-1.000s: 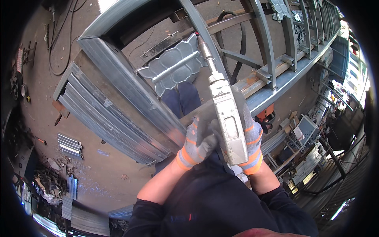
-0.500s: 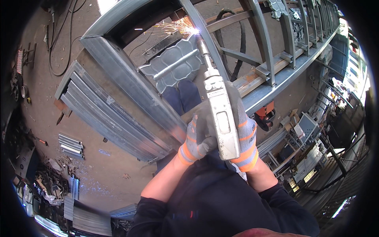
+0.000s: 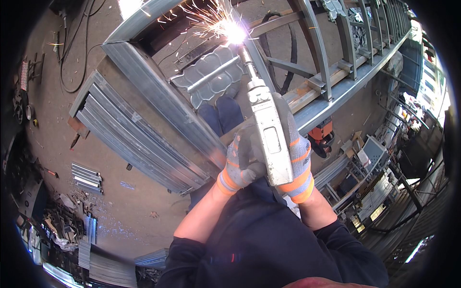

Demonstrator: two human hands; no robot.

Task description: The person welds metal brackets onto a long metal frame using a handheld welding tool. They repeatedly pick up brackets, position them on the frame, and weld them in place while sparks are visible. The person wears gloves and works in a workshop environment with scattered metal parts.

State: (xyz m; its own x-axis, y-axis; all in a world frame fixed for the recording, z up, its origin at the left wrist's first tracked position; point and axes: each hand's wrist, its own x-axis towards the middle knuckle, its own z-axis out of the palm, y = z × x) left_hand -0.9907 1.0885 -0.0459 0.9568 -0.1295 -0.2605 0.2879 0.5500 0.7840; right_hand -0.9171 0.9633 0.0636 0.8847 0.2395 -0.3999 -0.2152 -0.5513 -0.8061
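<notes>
welding gun [image 3: 271, 139], nosed up to a gray steel bar [image 3: 260, 62] amid sparks [image 3: 211, 26], sits in the closed r. hand [image 3: 297, 156], half-curled l. hand [image 3: 237, 165] alongside, its hold hidden; welding apparently in prog., not done, what's left unclear.

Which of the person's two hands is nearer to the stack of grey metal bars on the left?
Left. The left hand is right of the stack, near its lower end, beside the pale tool; the right hand is farther right, across the tool.
</notes>
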